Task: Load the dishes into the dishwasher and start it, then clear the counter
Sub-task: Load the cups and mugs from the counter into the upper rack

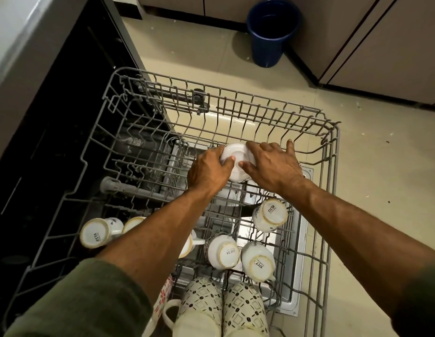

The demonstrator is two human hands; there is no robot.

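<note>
White bowl (237, 164) upside-down between both grips, left hand (209, 171) and right hand (272, 166) clasping its sides

Dim warm light, sharp centre, wide-angle bending edges.

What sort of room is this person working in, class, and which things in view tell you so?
Most likely a home kitchen. A dishwasher's pulled-out upper rack holds upturned cups, both hands grip a white bowl over it, and low cabinets and a blue bucket stand on the tiled floor.
</note>
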